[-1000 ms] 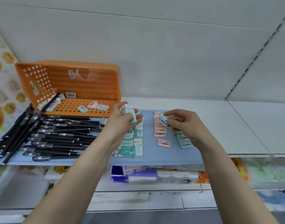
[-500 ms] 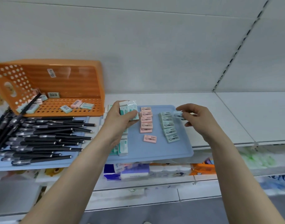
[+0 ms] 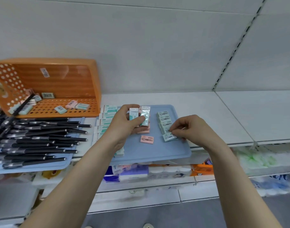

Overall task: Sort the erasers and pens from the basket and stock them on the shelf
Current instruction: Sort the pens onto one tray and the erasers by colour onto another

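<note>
On the blue tray (image 3: 159,153), toward its right side, the right hand (image 3: 190,129) pinches a green eraser (image 3: 168,138) at the near end of the green row (image 3: 164,119); best to butt it square against its neighbour before letting go. Above the tray's middle, the left hand (image 3: 122,124) grips spare erasers (image 3: 144,118)

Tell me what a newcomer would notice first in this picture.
Probably the orange basket, tipped on its side at the back left of the shelf with loose erasers inside, and the heap of black pens in front of it. In the middle, the left hand grips small erasers over the blue tray, while the right hand pinches a green eraser at the near end of a row.
</note>
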Demonstrator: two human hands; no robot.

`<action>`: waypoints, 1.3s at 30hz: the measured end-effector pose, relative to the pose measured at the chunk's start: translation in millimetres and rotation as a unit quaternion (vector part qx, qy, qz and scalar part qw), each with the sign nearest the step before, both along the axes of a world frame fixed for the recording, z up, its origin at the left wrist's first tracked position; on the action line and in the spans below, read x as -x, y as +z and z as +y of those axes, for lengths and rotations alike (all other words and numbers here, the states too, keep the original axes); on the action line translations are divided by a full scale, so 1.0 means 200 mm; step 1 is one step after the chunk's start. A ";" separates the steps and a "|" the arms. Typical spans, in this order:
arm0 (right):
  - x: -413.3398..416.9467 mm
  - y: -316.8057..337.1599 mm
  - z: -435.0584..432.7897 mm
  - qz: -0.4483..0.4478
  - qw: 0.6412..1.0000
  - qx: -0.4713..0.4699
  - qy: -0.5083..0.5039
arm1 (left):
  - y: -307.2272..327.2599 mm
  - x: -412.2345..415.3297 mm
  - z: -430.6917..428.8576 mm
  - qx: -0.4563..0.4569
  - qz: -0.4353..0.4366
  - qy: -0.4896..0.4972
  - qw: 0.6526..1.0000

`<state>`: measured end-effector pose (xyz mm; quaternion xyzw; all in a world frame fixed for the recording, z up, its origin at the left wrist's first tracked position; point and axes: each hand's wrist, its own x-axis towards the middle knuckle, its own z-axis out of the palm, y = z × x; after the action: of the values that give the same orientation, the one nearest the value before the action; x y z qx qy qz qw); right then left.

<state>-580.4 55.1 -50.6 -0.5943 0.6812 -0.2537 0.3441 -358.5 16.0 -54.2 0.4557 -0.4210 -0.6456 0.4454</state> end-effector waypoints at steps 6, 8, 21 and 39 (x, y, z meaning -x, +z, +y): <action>-0.08 0.01 -0.01 0.030 0.988 0.129 -0.074 | -0.01 0.01 0.00 -0.006 -0.006 -0.015 1.000; -0.16 0.03 -0.03 -0.090 0.986 0.123 -0.072 | -0.01 0.01 0.00 -0.001 -0.014 -0.026 1.000; -0.47 0.01 -0.29 -0.049 0.989 0.131 0.043 | 0.04 -0.51 -0.02 0.121 -0.152 0.111 0.975; -0.72 -0.03 -0.57 -0.036 0.997 0.068 0.008 | -0.03 -0.62 -0.01 0.055 -0.166 0.072 0.982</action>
<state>-435.8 -59.0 -57.2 -0.6123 0.6447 -0.3179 0.3292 -234.9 13.3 -60.0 0.5605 -0.4901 -0.5032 0.4386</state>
